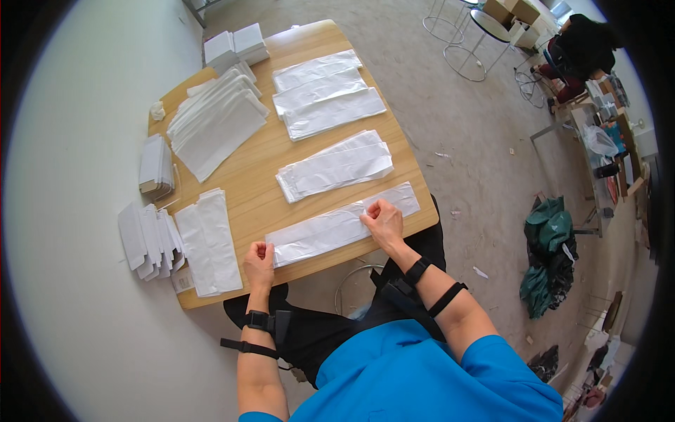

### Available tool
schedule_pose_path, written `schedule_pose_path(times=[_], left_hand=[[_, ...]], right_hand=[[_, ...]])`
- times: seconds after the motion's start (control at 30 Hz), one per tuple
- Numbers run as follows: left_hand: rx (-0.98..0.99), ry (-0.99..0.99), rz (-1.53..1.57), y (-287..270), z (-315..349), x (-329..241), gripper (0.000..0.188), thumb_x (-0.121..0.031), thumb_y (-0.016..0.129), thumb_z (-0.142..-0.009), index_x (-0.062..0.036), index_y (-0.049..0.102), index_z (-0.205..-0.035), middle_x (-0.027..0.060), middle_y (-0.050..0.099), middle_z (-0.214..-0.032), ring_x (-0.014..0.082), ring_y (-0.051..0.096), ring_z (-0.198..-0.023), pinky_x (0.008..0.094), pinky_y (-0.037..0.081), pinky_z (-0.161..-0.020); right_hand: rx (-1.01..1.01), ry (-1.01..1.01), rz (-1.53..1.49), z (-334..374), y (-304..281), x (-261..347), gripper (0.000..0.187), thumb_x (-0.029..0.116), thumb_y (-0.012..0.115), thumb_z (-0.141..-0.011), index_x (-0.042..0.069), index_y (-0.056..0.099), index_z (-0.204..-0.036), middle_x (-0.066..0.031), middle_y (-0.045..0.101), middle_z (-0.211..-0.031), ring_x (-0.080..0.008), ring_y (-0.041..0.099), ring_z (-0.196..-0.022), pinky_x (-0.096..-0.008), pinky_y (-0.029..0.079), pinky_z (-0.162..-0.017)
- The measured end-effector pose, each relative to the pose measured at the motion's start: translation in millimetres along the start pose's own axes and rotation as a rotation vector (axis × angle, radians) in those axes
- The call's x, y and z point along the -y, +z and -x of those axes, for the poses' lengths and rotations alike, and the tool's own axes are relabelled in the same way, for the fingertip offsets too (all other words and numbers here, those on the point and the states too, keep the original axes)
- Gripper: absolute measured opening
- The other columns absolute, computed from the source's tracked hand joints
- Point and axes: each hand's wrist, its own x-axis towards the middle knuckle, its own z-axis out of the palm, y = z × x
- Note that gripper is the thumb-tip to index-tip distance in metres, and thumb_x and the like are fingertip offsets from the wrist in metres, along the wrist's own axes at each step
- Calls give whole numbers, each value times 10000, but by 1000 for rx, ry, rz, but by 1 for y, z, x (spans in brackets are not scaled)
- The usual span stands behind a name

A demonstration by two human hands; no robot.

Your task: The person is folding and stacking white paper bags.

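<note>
A long white folded strip of thin paper-like sheet (320, 228) lies along the near edge of the wooden table (264, 169). At its left end, my left hand (259, 261) is closed, thumb and fingertips pinching the corner. My right hand (385, 224) pinches the strip's upper layer right of the middle, fingers curled together. Just beyond lies a small stack of similar folded sheets (336, 165). Farther back are more folded white sheets (327, 95), overlapping one another. Whether the strip is paper or thin plastic I cannot tell.
On the table's left are fanned white sheets (218, 126), another folded pile (209, 246), and stacks of white card pieces (155, 165). A white wall (77, 211) borders that side. A person (580, 56) sits at a bench far right; green and black bags (548, 253) lie on the floor.
</note>
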Motion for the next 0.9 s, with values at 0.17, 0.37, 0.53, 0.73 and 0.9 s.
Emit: schedule_pose_path(times=[0.17, 0.37, 0.53, 0.73, 0.9], left_hand=[[-68, 6, -183, 5, 7, -26, 175, -194, 674, -847, -37, 601, -869, 50, 580, -643, 193, 577, -609, 323, 466, -589], [-159, 359, -272, 33, 24, -60, 155, -98, 627, -840, -40, 589, -978, 115, 583, -886, 282, 616, -698, 402, 489, -654], [261, 289, 76, 102, 43, -119, 103, -44, 609, -837, -23, 614, -938, 120, 592, -903, 253, 627, -763, 366, 505, -693], [272, 359, 95, 138, 33, -93, 94, -42, 626, -820, -11, 623, -908, 113, 598, -864, 221, 622, -738, 323, 511, -660], [385, 267, 161, 135, 27, -93, 119, -30, 626, -797, -15, 628, -915, 102, 594, -847, 186, 606, -737, 299, 510, -674]], right_hand=[[-8, 2, 10, -1, 2, 1, 194, 182, 724, -702, 28, 637, -782, -133, 659, -705, -300, 654, -687, -394, 511, -645], [-28, -23, 24, -3, 2, -2, 182, 178, 721, -696, 30, 636, -760, -130, 657, -683, -300, 655, -670, -397, 513, -644], [-31, -52, 16, -4, 2, -3, 190, 177, 730, -688, 26, 630, -748, -131, 654, -677, -298, 655, -662, -389, 516, -630], [-7, -84, -41, 1, -2, -2, 225, 210, 739, -717, 17, 639, -776, -126, 665, -689, -266, 667, -668, -365, 523, -630], [67, -93, -138, 20, -22, -15, 264, 198, 745, -725, 13, 633, -877, -114, 680, -736, -224, 672, -689, -338, 528, -649]])
